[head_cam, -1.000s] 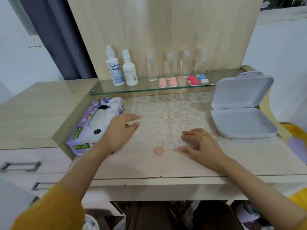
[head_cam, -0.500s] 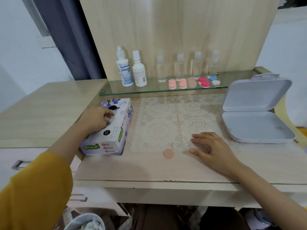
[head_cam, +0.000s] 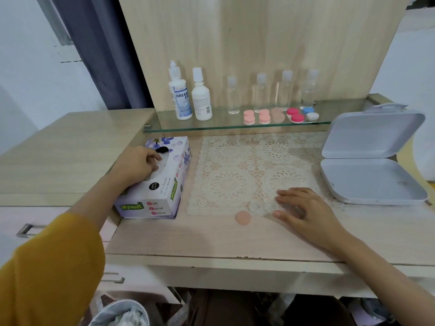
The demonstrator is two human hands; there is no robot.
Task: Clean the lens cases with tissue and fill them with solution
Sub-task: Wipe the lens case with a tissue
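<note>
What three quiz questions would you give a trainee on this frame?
1. True or false: the white plastic box is closed.
2. The left hand is at: A the Mysoft tissue box; B a solution bottle; C a drawer handle.
3. How many small clear bottles stand on the glass shelf?

Key: 1 false, its lid stands open. 2 A, pinching a tissue at the slot. 3 four.
</note>
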